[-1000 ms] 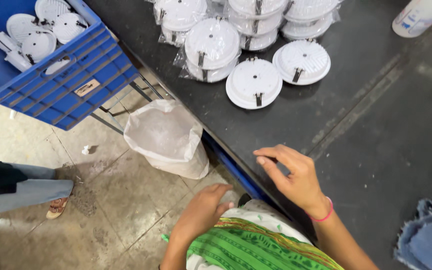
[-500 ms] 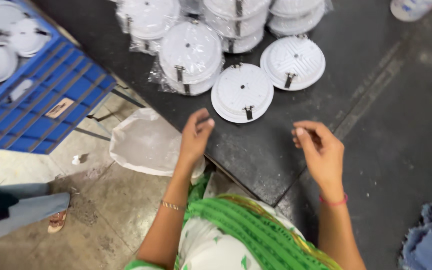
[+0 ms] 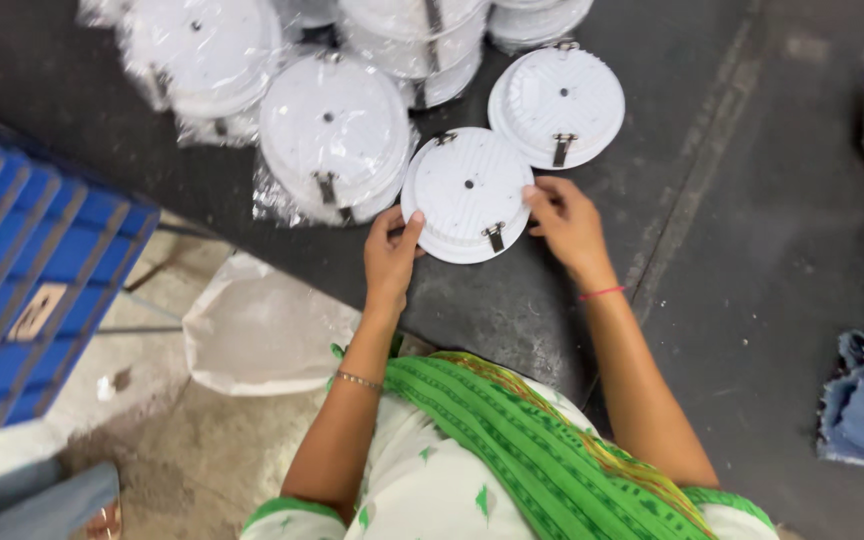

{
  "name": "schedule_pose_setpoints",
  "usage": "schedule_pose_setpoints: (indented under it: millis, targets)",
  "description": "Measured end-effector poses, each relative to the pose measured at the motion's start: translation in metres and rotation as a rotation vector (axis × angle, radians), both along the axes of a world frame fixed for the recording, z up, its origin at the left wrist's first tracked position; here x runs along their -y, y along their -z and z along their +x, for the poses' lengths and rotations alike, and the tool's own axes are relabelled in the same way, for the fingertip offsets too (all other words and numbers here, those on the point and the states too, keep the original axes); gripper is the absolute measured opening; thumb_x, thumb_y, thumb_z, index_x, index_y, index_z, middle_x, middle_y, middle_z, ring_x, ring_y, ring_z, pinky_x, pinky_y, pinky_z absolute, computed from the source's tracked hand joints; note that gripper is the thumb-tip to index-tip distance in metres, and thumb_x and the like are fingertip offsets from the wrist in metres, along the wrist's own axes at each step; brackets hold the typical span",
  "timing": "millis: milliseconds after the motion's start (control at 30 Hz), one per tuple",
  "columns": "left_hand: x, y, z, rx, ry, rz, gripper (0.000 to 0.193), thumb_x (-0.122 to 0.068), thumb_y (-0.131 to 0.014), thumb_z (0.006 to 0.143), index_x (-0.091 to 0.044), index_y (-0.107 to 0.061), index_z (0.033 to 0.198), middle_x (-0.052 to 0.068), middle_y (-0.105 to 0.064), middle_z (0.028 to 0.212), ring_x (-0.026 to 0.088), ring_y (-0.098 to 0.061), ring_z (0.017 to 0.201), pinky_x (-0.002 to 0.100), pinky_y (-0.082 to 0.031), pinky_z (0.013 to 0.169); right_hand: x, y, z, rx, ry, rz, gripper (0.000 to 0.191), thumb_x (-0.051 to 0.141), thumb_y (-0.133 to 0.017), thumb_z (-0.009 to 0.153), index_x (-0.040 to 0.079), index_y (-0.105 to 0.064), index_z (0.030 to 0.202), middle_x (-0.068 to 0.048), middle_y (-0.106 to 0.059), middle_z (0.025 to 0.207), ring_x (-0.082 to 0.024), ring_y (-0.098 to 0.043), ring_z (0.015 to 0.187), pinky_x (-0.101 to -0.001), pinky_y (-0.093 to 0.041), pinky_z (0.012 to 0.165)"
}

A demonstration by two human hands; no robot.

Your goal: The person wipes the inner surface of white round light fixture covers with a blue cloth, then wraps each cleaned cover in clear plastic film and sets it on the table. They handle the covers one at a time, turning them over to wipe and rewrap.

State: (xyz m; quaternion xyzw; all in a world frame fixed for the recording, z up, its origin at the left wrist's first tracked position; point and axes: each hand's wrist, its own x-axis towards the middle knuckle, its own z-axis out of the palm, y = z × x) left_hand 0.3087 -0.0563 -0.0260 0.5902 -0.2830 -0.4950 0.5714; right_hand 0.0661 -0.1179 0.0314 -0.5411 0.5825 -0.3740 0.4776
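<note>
Gripping a round white light fitting [image 3: 466, 194] by its rim, a worker's left hand [image 3: 390, 252] and right hand [image 3: 566, 222] close on opposite edges.

The fitting lies flat on the dark table [image 3: 752, 300], just beside a second bare fitting [image 3: 557, 105] and plastic-wrapped fittings [image 3: 335, 135]; a blue crate [image 3: 22, 280] stands off the table's left edge.
</note>
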Motion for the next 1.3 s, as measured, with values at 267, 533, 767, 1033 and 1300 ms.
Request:
schedule_pose_setpoints:
  millis: [267, 533, 767, 1033, 1300]
  targets:
    - [-0.01, -0.032, -0.003, 0.11, 0.104, 0.021, 0.041, -0.024, -0.078, 0.089, -0.002, -0.061, 0.12, 0.005, -0.065, 0.104, 0.01, -0.06, 0.074, 0.022, -0.054, 0.057, -0.035, -0.003, -0.003, 0.057, 0.069, 0.119, 0.044, 0.027, -0.074, 0.093, -0.004, -0.066, 0.122, -0.006, -0.07, 0.093, -0.011, -0.065, 0.078, -0.0253, -0.055, 0.064]
    - [0.0, -0.037, -0.063, 0.269, 0.41, -0.168, 0.043, -0.02, -0.081, 0.087, -0.001, -0.065, 0.122, 0.009, -0.059, 0.108, 0.015, -0.064, 0.078, 0.029, -0.055, 0.063, -0.093, -0.021, -0.068, -0.077, 0.371, 0.105, 0.045, 0.023, -0.073, 0.094, -0.004, -0.066, 0.129, -0.011, -0.067, 0.11, -0.013, -0.066, 0.089, -0.0288, -0.057, 0.072]
    - [0.02, -0.014, -0.077, 0.493, 0.536, -0.199, 0.047, -0.022, -0.079, 0.09, -0.001, -0.063, 0.129, 0.012, -0.06, 0.112, 0.017, -0.067, 0.078, 0.03, -0.055, 0.067, -0.098, -0.013, -0.078, -0.155, 0.416, 0.125, 0.046, 0.031, -0.069, 0.095, -0.002, -0.067, 0.128, -0.01, -0.07, 0.114, -0.015, -0.068, 0.087, -0.0286, -0.057, 0.072]
    - [0.008, -0.028, -0.07, 0.341, 0.516, -0.036, 0.059, -0.023, -0.069, 0.097, -0.002, -0.045, 0.146, 0.012, -0.05, 0.138, 0.019, -0.065, 0.1, 0.032, -0.059, 0.074, -0.154, -0.028, -0.159, -0.428, 0.63, -0.141, 0.032, 0.026, -0.071, 0.094, 0.007, -0.071, 0.12, -0.011, -0.066, 0.111, -0.022, -0.069, 0.096, -0.033, -0.056, 0.084]
    - [-0.051, -0.116, -0.143, 0.616, 0.239, -0.453, 0.044, -0.006, -0.065, 0.107, 0.001, -0.047, 0.147, 0.013, -0.046, 0.148, 0.02, -0.058, 0.123, 0.032, -0.053, 0.099, -0.206, -0.018, -0.334, -1.085, 0.871, -0.413, 0.053, 0.027, -0.08, 0.082, 0.001, -0.067, 0.126, -0.024, -0.059, 0.128, -0.041, -0.053, 0.117, -0.0463, -0.043, 0.097]
